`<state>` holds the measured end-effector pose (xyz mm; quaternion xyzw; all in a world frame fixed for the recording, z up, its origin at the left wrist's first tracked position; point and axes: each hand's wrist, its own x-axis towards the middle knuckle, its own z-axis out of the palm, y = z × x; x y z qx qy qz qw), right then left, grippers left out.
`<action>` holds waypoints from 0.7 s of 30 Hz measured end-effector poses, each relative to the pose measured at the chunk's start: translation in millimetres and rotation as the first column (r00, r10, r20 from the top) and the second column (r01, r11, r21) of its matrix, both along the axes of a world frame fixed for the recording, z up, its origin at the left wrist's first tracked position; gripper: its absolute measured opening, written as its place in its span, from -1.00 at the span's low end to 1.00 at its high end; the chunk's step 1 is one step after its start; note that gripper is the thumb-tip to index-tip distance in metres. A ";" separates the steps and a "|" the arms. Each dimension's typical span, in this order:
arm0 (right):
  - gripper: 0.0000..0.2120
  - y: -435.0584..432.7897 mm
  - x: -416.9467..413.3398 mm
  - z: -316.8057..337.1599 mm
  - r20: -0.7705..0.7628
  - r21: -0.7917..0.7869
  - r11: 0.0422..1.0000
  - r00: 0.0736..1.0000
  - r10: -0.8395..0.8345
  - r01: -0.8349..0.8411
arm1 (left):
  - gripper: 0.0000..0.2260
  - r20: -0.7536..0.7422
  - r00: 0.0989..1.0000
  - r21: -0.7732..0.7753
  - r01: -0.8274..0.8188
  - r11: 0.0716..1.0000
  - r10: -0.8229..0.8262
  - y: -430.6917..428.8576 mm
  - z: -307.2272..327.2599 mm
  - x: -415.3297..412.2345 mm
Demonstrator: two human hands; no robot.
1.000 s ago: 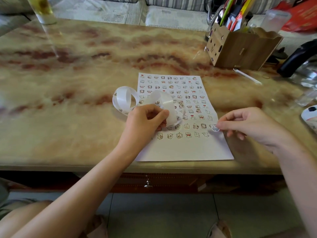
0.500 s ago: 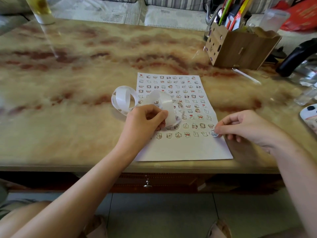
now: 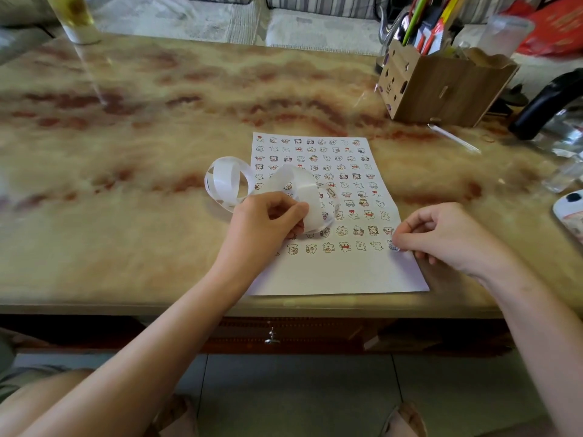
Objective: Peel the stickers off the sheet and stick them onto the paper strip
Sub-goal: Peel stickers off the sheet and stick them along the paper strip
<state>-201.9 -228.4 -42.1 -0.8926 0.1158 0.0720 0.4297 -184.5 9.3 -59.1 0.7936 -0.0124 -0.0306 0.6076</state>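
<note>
**Q:** What has changed over the past second?

**A:** Little. The right hand (image 3: 448, 238) has slid slightly toward the near edge of the sticker sheet (image 3: 347, 274). Its curled thumb and forefinger now pinch at the last sticker (image 3: 392, 246) of the bottom row, by the sheet's right edge. Whether the sticker has lifted cannot be told. The left hand (image 3: 265, 222) has stayed put, with its fingers curled round the paper strip (image 3: 227, 181). The strip loops in white coils over the sheet's left side and onto the marbled table (image 3: 126, 222).

**Q:** And the containers?

**A:** A wooden desk organiser (image 3: 441, 93) stands at the far right of the table, well apart from the sheet. It is crowded with upright pens and tools (image 3: 424, 25) in green, red and yellow. A clear plastic tub (image 3: 508, 33) sits behind it, too blurred to show any contents. A glass vessel (image 3: 75, 18) holding something yellowish stands at the far left corner.
</note>
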 end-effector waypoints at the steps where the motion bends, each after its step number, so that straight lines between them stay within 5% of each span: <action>1: -0.96 0.4 0.2 -1.2 0.007 -0.005 1.000 1.000 -0.003 0.003 | -0.82 0.000 1.000 0.002 0.000 1.000 0.000 0.0 -0.3 0.1; 17: -0.72 -8.4 2.2 -3.7 0.006 -0.079 0.997 1.000 -0.022 0.022 | -0.83 -0.006 1.000 0.003 0.000 1.000 0.000 0.0 -2.2 1.7; 21: -0.79 -11.5 2.5 0.0 -0.020 -0.128 0.992 1.000 0.012 -0.015 | -0.83 -0.010 1.000 0.002 -0.001 1.000 0.001 1.0 -2.9 1.9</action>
